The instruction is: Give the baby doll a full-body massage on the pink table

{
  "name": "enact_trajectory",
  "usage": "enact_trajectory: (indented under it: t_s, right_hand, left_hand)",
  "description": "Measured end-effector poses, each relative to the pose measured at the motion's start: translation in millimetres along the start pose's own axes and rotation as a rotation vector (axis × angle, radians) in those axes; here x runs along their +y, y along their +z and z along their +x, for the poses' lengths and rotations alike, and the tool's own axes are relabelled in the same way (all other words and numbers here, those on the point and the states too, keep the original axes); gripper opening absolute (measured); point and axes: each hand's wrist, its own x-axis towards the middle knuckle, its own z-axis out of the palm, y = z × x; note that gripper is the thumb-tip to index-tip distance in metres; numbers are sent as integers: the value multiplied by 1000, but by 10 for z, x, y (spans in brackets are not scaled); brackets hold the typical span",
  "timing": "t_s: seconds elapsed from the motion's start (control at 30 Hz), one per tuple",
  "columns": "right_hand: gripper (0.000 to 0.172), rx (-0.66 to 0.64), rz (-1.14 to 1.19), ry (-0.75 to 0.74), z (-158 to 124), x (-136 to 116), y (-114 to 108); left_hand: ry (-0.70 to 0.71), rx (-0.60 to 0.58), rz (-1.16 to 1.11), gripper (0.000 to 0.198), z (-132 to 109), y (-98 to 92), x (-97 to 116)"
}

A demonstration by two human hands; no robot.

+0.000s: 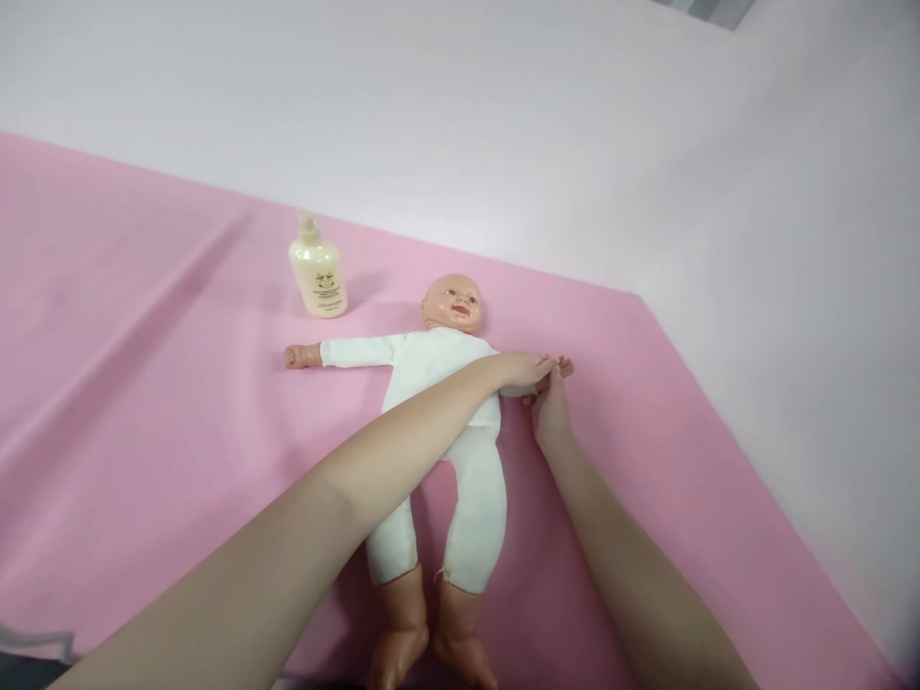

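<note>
White-clothed baby doll with bald plastic head (pixel 483 498) lies face-up on the smooth pink sheet (pixel 179 402). My left grip (pixel 532 368) and right grip (pixel 552 410) close around its arm near the wrist — arm in hand, how much done I cannot tell. Opposite arm (pixel 359 351) lies free; cream plastic pump bottle (pixel 321 278) stands apart.

- Smooth pink sheet (pixel 144 374): left, centre and lower right; soft diagonal crease at left
- Plain whitish surface (pixel 776 220): top and right
- Grey striped patch (pixel 711 11): top edge, right of centre
- Dark patch (pixel 21 673): lower-left corner
- Light soft
</note>
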Motion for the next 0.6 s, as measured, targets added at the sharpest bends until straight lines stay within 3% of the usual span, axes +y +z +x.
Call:
enact_trajectory:
  t_s: [0.6]
  right_hand:
    - [74,-12,11,-10,2,3,2]
  left_hand:
    - [0,0,21,63,-3,-11,16]
